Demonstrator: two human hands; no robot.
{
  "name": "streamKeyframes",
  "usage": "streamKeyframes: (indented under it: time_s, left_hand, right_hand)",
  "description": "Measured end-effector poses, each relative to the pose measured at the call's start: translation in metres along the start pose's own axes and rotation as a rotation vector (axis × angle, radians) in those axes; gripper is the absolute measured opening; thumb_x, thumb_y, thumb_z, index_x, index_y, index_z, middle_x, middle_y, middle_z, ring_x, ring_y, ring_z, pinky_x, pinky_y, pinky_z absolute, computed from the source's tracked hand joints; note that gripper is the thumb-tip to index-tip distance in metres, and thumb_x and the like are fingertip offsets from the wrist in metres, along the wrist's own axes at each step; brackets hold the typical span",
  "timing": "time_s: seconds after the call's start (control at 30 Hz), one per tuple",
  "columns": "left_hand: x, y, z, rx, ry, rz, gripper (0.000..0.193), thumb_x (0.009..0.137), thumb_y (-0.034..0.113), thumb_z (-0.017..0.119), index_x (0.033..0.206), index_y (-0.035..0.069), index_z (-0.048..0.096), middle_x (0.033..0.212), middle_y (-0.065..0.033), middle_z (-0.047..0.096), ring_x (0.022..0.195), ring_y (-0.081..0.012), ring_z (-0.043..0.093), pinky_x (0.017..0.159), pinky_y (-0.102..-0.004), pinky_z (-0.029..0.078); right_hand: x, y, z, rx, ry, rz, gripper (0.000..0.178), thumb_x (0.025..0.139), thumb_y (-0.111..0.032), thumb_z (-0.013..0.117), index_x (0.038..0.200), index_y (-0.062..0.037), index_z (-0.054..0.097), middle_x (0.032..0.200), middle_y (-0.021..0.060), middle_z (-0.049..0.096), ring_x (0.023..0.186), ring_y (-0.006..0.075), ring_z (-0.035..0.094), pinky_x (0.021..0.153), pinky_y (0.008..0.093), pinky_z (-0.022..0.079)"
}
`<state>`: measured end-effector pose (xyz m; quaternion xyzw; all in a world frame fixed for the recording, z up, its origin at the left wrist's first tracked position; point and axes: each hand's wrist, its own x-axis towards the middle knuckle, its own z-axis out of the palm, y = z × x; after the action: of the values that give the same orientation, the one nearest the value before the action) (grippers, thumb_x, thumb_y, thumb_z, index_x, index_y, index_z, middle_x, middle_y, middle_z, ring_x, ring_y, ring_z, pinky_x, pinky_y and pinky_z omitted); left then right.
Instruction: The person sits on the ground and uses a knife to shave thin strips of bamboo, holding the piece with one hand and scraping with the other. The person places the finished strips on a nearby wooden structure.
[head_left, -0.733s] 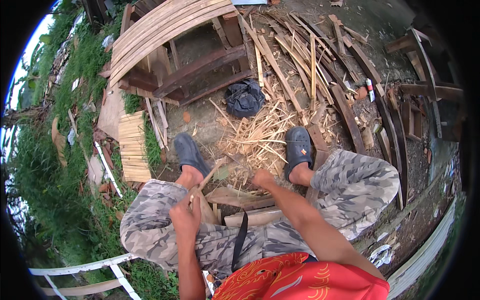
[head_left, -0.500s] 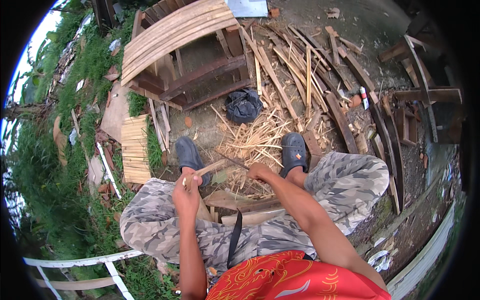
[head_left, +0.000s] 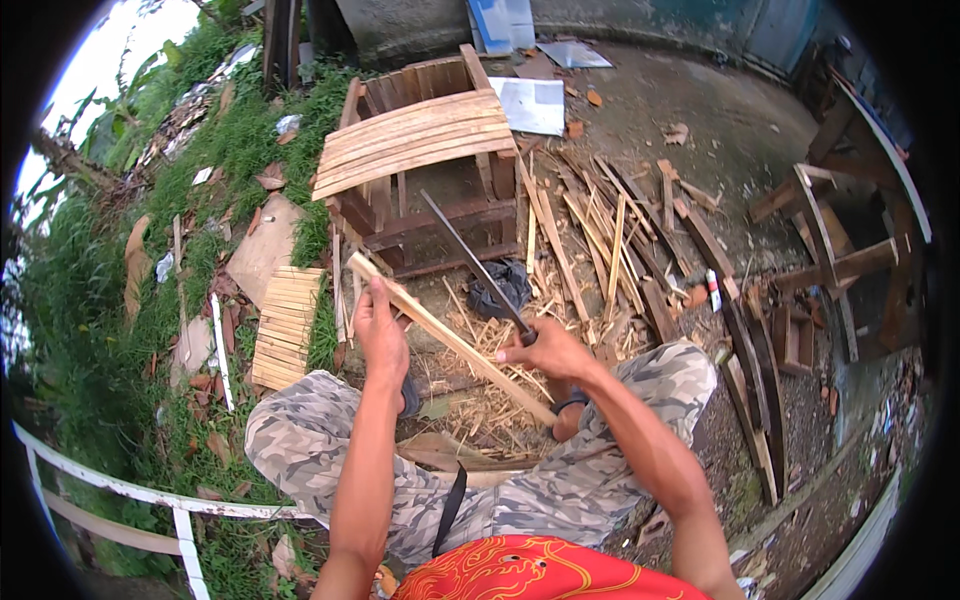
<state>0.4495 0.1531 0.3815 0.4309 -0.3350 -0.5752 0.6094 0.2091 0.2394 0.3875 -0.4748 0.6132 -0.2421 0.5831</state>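
Observation:
My left hand [head_left: 381, 335] is closed around the upper part of a pale wooden strip [head_left: 450, 338], which slants down to the right between my knees. In my right hand [head_left: 552, 352] is the handle of a long knife [head_left: 470, 258] with a dark, narrow blade. The blade points up and to the left, above the strip and apart from it. The fingers of my right hand sit close to the strip's right side; I cannot tell whether they touch it. Below, thin wood shavings [head_left: 505, 412] cover the ground between my feet.
Ahead stands a wooden frame [head_left: 430, 222] topped with pale slats. A black plastic bag [head_left: 502, 288] lies before it. Loose wood strips [head_left: 615, 250] are piled to the right, with a wooden chair-like frame [head_left: 840, 265] beyond. A slat panel [head_left: 288, 325] lies left beside grass.
Both hands have risen. The knife has swung from low beside the strip to pointing upward, and more of the strip shows. The view has tilted up toward the wall.

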Motion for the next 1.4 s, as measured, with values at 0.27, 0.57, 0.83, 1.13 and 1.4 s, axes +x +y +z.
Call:
streamKeyframes:
  time_s: [0.27,0.57,0.83,1.13,1.4]
  left_hand:
    - [0.02,0.02,0.039,-0.132,0.166,-0.026,0.041,0.101,0.048,0.057,0.106,0.007,0.063,0.08,0.002,0.054,0.056,-0.0068,0.048,0.047,-0.0224,0.04]
    - [0.039,0.022,0.055,-0.032,0.13,-0.15,0.042,0.104,0.044,0.053,0.11,0.004,0.065,0.087,-0.0014,0.061,0.066,-0.0096,0.055,0.056,-0.0246,0.046]
    - [-0.033,0.016,0.042,0.384,0.032,-0.163,0.037,0.104,0.031,0.055,0.12,-0.001,0.064,0.108,-0.0062,0.066,0.094,-0.0119,0.062,0.077,-0.0287,0.053]
    - [-0.15,0.056,0.01,0.629,-0.312,-0.126,0.028,0.09,0.01,0.075,0.115,-0.001,0.069,0.1,-0.0091,0.071,0.084,-0.0136,0.068,0.071,-0.028,0.057]
    - [-0.151,0.061,0.0,1.007,-0.385,0.401,0.018,0.079,0.001,0.081,0.096,-0.001,0.076,0.078,-0.0103,0.07,0.068,-0.0186,0.068,0.062,-0.0271,0.052]
  right_hand:
    - [0.0,-0.023,0.042,0.675,-0.308,-0.014,0.027,0.081,-0.003,0.081,0.084,-0.0065,0.054,0.101,0.0136,0.069,0.086,0.0189,0.07,0.066,0.0319,0.061]
    - [0.002,-0.046,0.037,0.652,-0.363,-0.15,0.03,0.078,-0.004,0.084,0.082,-0.0062,0.054,0.093,0.014,0.069,0.08,0.0197,0.069,0.063,0.0334,0.057]
    - [0.013,-0.052,0.022,0.661,-0.124,-0.149,0.029,0.079,-0.008,0.084,0.077,-0.0064,0.055,0.083,0.0057,0.063,0.072,0.0146,0.065,0.061,0.0299,0.061]
    - [0.016,-0.049,0.003,0.681,0.157,-0.219,0.03,0.082,-0.009,0.082,0.075,-0.0083,0.053,0.088,0.0074,0.064,0.067,0.0158,0.065,0.063,0.0306,0.06]
    - [0.013,-0.049,-0.007,0.712,0.239,-0.221,0.028,0.083,-0.008,0.081,0.079,-0.0074,0.053,0.09,0.0091,0.064,0.075,0.0166,0.065,0.065,0.0317,0.061]
